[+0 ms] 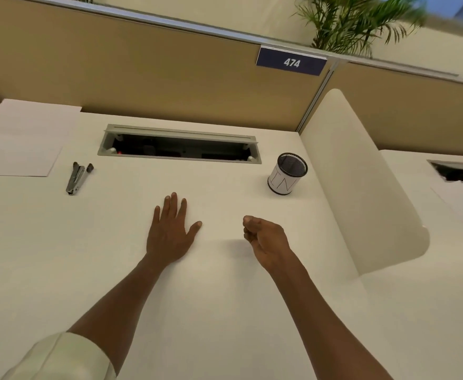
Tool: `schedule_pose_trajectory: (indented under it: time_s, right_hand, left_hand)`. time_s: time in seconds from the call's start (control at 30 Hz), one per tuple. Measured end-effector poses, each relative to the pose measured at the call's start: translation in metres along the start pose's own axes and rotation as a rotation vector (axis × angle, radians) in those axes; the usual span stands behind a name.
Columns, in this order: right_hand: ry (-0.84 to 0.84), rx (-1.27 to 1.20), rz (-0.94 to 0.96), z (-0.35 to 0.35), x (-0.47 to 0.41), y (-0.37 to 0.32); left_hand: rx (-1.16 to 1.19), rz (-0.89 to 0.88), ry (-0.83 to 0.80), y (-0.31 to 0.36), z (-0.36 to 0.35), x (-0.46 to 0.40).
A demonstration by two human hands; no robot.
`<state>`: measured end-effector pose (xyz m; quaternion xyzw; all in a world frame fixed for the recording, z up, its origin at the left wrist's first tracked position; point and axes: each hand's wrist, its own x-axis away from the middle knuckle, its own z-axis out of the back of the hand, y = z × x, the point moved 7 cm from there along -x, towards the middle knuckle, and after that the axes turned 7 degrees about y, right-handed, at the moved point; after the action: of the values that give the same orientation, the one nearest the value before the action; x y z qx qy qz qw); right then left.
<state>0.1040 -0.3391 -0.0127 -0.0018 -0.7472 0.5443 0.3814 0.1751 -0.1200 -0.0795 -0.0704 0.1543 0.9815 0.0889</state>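
**Pen cup tucked in the corner, both hands empty**

So the thing closest to the action is the black wire-mesh pen cup with the white paper label reading "IN". It stands upright near the back right of the white desk, just beside the curved cream side divider. My guess is it's parked there to keep the middle free while staying within an easy reach.

The right hand is the nearer one, a bit in front of the cup and apart from it. It's lifted off the surface with fingers curled in and thumb on top, and I can't see anything in it. The left hand lies flat on the desk, palm down and fingers straight, which looks like bracing or just resting.

Further left, well apart from both hands, a slim silver metal stapler lies on its side next to some plain white paper sheets, so probably those two go together. Behind it all there's an open grey cable hatch sunk into the desk, then the tan fabric partition with a dark blue "474" sign and a green palm plant poking over the top
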Motion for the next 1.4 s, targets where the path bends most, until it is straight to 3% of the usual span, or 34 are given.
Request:
schedule_pose_trajectory:
  time_s: [0.27, 0.5, 0.63, 0.77, 1.17, 1.4]
  right_hand:
    - [0.204, 0.075, 0.086, 0.031, -0.037, -0.055]
    - [0.345, 0.133, 0.336, 0.033, -0.065, -0.117]
    - [0.461, 0.305, 0.456, 0.038, -0.086, -0.144]
    - [0.557, 0.436, 0.450, 0.044, -0.103, -0.161]
    - [0.582, 0.613, 0.431, 0.042, -0.121, -0.167]
    - [0.577, 0.625, 0.586, 0.030, -0.103, -0.160]
  left_hand:
    - [-0.017, 0.029, 0.059, 0.000, 0.000, -0.012]
    - [-0.017, 0.046, 0.069, 0.000, 0.002, -0.013]
    - [0.007, 0.062, 0.068, -0.001, 0.004, -0.014]
    - [0.011, 0.071, 0.058, 0.000, 0.004, -0.014]
    - [-0.004, 0.072, 0.054, 0.001, 0.005, -0.014]
    - [-0.012, 0.074, 0.047, 0.002, 0.007, -0.014]
